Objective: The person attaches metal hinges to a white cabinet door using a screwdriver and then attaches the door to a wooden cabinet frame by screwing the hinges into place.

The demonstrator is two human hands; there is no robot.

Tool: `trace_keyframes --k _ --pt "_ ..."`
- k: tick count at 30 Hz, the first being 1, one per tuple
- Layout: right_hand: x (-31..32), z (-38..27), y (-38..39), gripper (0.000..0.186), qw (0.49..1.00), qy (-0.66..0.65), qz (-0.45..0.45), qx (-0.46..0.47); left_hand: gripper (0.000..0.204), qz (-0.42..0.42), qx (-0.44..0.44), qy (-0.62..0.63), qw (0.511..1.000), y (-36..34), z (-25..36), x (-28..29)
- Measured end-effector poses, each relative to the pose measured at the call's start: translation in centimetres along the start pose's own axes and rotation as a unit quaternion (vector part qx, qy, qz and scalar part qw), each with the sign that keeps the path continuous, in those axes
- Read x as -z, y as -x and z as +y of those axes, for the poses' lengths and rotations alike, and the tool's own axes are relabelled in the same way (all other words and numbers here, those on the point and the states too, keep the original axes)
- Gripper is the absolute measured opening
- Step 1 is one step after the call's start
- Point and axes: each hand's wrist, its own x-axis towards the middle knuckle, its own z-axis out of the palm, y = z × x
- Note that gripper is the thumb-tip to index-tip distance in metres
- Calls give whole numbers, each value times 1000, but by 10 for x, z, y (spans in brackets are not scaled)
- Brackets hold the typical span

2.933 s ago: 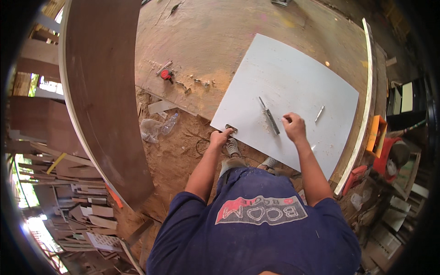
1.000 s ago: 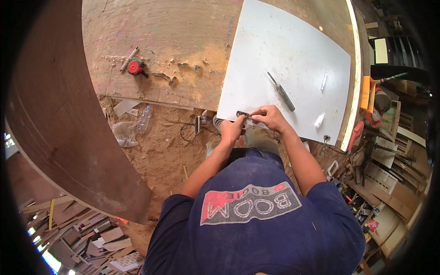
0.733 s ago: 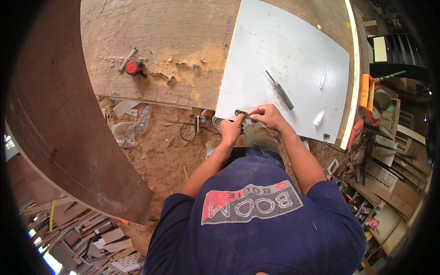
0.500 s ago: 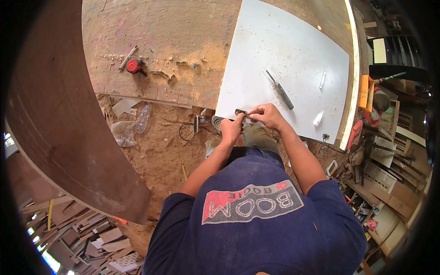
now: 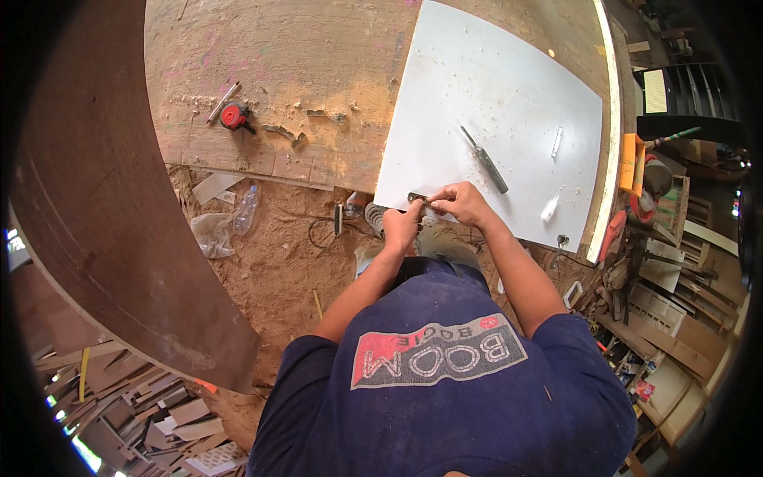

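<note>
A white board [image 5: 493,95] lies on a worn wooden bench [image 5: 294,71]. At its near edge sits a small dark metal piece [image 5: 417,197], like a hinge. My left hand [image 5: 401,226] pinches that piece from the left at the board's edge. My right hand [image 5: 461,203] grips its other end, fingers closed, resting on the board. A dark chisel-like tool [image 5: 485,159] lies on the board just beyond my right hand. Two small white pieces [image 5: 556,141] [image 5: 549,208] lie further right.
A red tape measure [image 5: 233,117] and a pencil-like stick [image 5: 222,102] lie on the bench at left. A large curved brown panel [image 5: 95,207] fills the left. Sawdust floor holds a plastic bottle [image 5: 245,210] and a cable [image 5: 322,232]. Wood offcuts and orange tools [image 5: 629,163] crowd the right.
Earlier my hands were apart, the right one out on the board by the chisel. Now both meet on the metal piece at the near edge; over the last second they hardly move.
</note>
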Motion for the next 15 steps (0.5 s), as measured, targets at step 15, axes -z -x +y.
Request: trace_keyframes --k 15 --pt "-3 -6 -3 18 999 37 13 -7 40 -2 16 -66 998 6 14 4"
